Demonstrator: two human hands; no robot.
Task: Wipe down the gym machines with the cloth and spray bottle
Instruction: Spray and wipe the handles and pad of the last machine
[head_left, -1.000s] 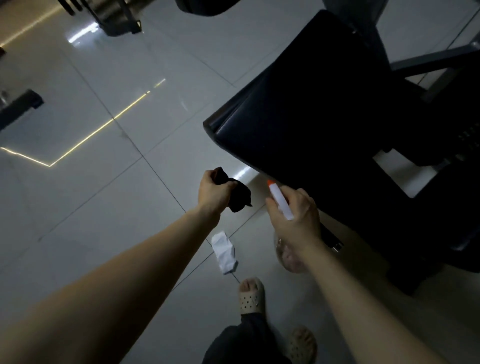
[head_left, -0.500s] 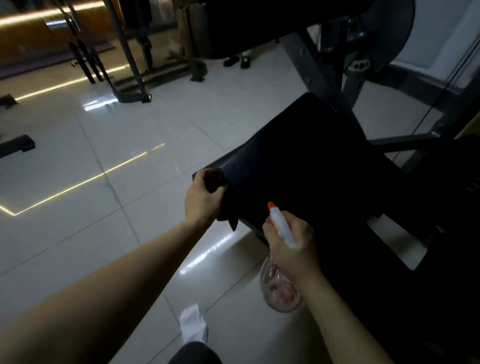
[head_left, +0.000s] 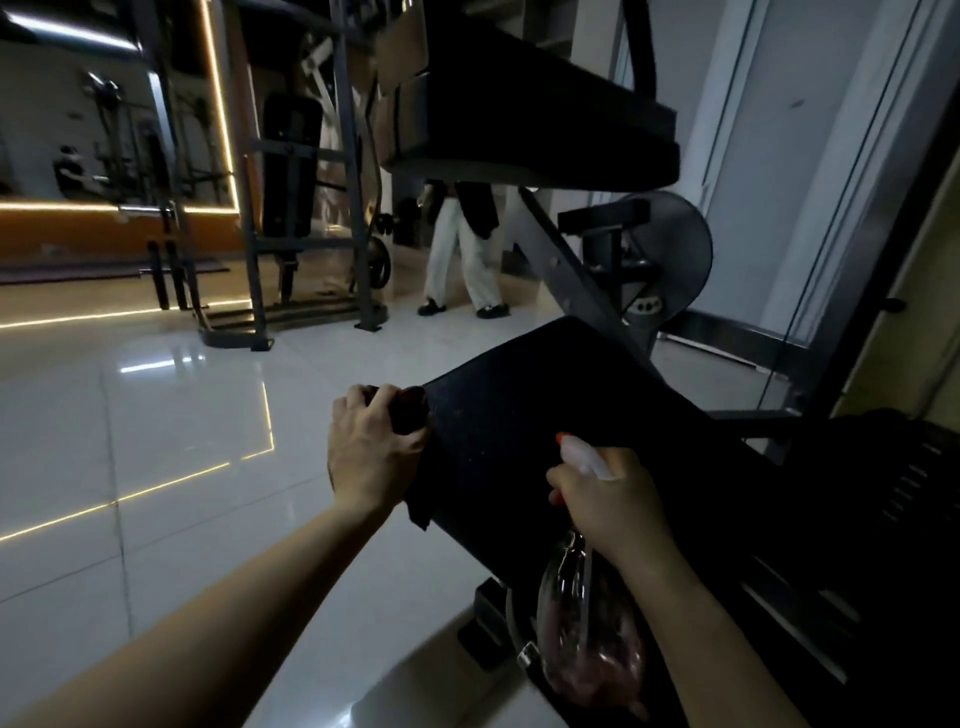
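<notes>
Hands are counted at two, both bare. One dark cloth is clenched in the left hand and held at the near corner of a black seat pad. A loose end of the cloth hangs just below that hand.

One spray bottle is gripped round its neck by the right hand. Its white head with an orange tip rises just above the knuckles, over the pad, and its clear body hangs below the wrist. A pinkish liquid is seen in the lower part of the bottle; how full it is cannot be told in the dim light.

Two black pads are counted on the machine: the seat pad just beyond both hands, and an upper pad well above them. One person in pale trousers is seen far beyond the left hand, on the glossy tiled floor.
</notes>
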